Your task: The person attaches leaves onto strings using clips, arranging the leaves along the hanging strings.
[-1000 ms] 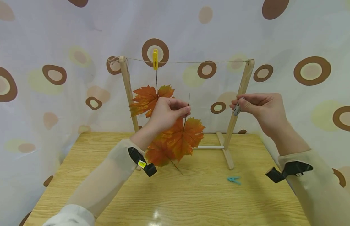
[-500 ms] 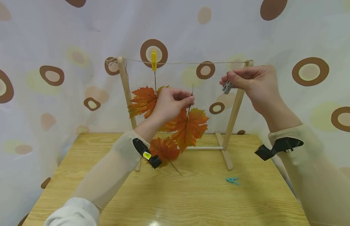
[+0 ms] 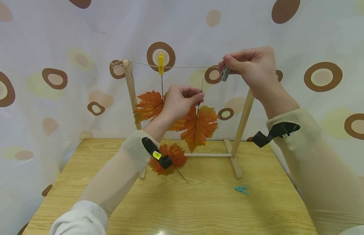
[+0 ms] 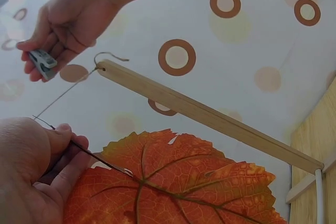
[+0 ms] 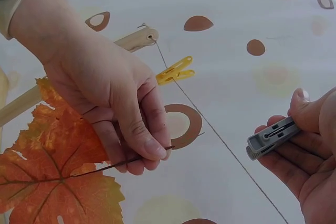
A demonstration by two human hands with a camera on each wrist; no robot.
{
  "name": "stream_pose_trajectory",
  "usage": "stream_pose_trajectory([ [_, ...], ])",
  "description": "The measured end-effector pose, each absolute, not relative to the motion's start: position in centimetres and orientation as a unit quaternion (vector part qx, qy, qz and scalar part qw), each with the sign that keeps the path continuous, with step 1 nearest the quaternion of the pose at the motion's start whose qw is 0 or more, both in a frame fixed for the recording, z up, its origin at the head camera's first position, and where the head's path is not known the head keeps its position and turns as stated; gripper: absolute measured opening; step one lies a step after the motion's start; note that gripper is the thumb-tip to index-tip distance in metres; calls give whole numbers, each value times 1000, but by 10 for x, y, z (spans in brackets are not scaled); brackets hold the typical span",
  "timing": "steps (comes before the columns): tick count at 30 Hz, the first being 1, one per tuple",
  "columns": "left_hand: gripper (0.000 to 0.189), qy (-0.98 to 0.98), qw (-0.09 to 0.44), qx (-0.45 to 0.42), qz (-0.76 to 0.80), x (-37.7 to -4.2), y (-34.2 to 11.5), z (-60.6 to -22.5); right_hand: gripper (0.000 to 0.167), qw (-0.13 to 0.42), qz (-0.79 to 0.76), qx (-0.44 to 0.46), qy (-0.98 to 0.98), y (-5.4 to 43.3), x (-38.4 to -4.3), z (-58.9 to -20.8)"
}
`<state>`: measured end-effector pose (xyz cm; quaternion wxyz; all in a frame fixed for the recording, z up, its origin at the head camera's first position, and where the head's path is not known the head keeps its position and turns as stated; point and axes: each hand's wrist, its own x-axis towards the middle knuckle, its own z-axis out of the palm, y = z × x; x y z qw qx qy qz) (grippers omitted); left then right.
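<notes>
My left hand (image 3: pixel 180 101) pinches the thin dark stem of an orange artificial maple leaf (image 3: pixel 198 125), which hangs below the fingers. The stem's tip points up, a little under the twine (image 3: pixel 188 67). In my right hand (image 3: pixel 255 70) is a grey clothespin (image 5: pixel 273 137), gripped between thumb and fingers close to the twine's right part. Left of it, a yellow clothespin (image 3: pixel 161 63) clips another leaf (image 3: pixel 149 103) to the twine by its stem; my left hand partly covers that leaf.
A wooden frame, with its right post (image 3: pixel 243 122) and left post (image 3: pixel 131 88), carries the twine above the table (image 3: pixel 199 209). On the table lie another orange leaf (image 3: pixel 174 156) and a blue clothespin (image 3: pixel 242 189). A white rod (image 3: pixel 208 155) runs low between the posts.
My right hand has moved up and left with the grey clothespin, from beside the right post to the twine. My left hand has lifted the leaf slightly up and right.
</notes>
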<state>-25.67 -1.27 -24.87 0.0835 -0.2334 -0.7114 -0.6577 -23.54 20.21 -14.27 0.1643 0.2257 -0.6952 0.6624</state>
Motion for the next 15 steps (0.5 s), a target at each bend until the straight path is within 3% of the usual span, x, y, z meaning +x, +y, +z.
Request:
stream_pose_trajectory([
  [15, 12, -703, 112, -238, -660, -266, -8, -239, 18, 149, 659, 213, -706, 176, -264, -122],
])
